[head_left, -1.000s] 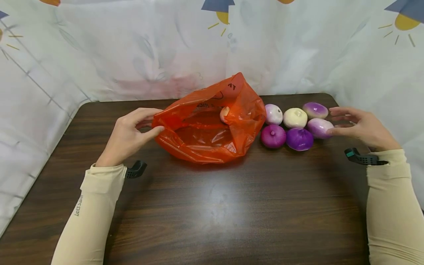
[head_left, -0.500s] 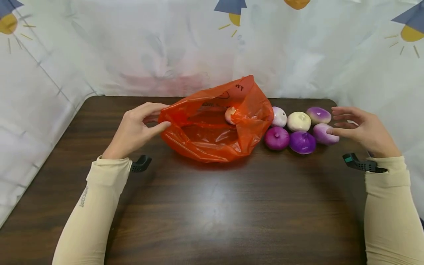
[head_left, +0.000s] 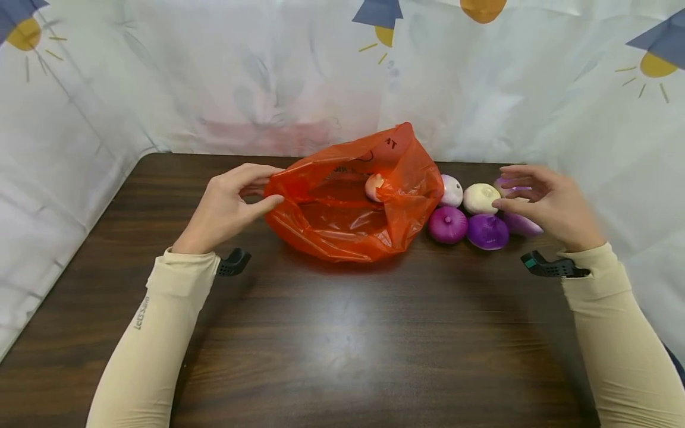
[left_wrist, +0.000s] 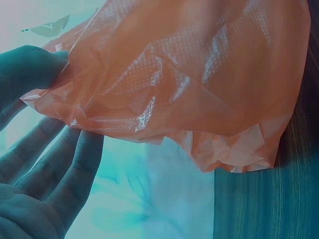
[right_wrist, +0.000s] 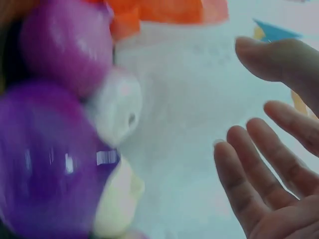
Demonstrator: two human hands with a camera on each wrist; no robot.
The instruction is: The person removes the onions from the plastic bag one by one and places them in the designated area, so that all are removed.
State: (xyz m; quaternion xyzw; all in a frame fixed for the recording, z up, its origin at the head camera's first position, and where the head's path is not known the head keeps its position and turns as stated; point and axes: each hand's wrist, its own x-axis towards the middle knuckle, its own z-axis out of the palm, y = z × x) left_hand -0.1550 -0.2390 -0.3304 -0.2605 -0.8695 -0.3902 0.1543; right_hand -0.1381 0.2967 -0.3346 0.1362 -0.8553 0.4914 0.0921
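Note:
My left hand (head_left: 222, 205) pinches the left rim of an orange plastic bag (head_left: 342, 241), holding its mouth wide. In the left wrist view the thumb and a finger grip the bag's edge, with the other fingers spread below. Inside the bag lies a peach-coloured onion (head_left: 372, 188). Right of the bag, several onions sit in two rows, among them a magenta onion (head_left: 448, 224), a dark purple onion (head_left: 487, 232) and a cream onion (head_left: 480, 198). Over the right end of these hovers my right hand (head_left: 553, 205), fingers spread, holding nothing. It partly hides a pale purple onion (head_left: 523, 226).
Everything stands towards the back of a dark wooden table (head_left: 342, 333). A whitish curtain (head_left: 214, 71) with printed suns hangs behind it and along the sides. A black band with a small device (head_left: 551, 266) is on my right wrist, another (head_left: 233, 261) on my left.
My right hand has moved left, from beside the far-right onions to over them. My left hand keeps its hold on the bag's rim. The head view has shifted slightly.

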